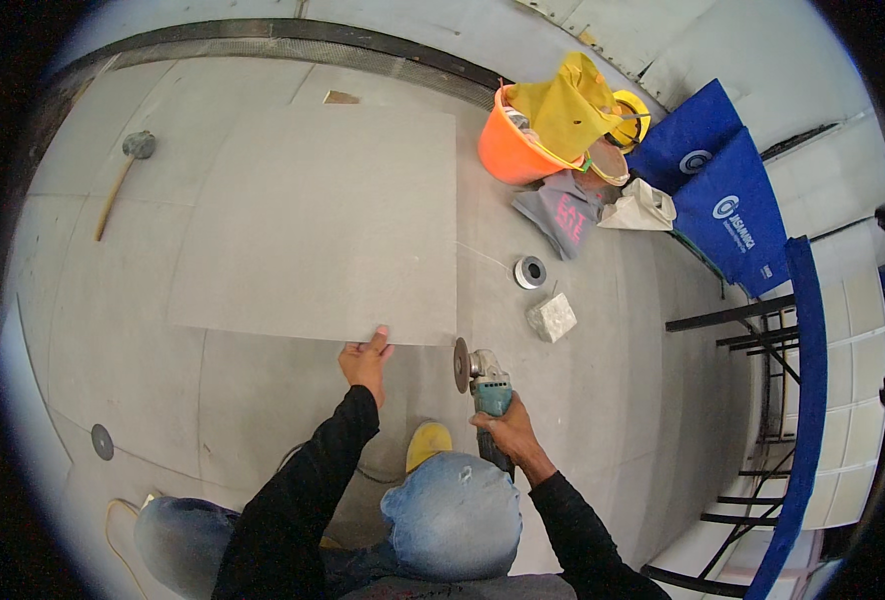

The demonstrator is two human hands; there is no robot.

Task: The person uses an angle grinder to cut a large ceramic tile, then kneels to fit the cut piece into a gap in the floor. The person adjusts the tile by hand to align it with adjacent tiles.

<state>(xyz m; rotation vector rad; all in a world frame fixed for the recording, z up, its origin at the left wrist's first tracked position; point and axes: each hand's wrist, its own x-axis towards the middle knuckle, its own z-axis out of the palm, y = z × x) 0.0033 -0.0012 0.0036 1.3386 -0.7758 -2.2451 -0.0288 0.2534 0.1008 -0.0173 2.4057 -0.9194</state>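
Note:
A large thin grey sheet (333, 220) lies flat on the floor in front of me. My left hand (367, 362) grips its near edge, thumb on top; the fingers beneath are partly hidden. My right hand (512, 430) is wrapped round the body of a teal angle grinder (493, 398). The grinder's disc (462, 365) stands upright just beyond the sheet's near right corner; whether it touches the sheet I cannot tell.
A rubber mallet (139, 146) lies far left, a loose disc (103, 441) near left. Right of the sheet are a string reel (530, 272), a pale block (552, 317), a grey bag (563, 212) and an orange bucket (511, 150). Blue boards (733, 200) and a metal frame (808, 350) stand far right.

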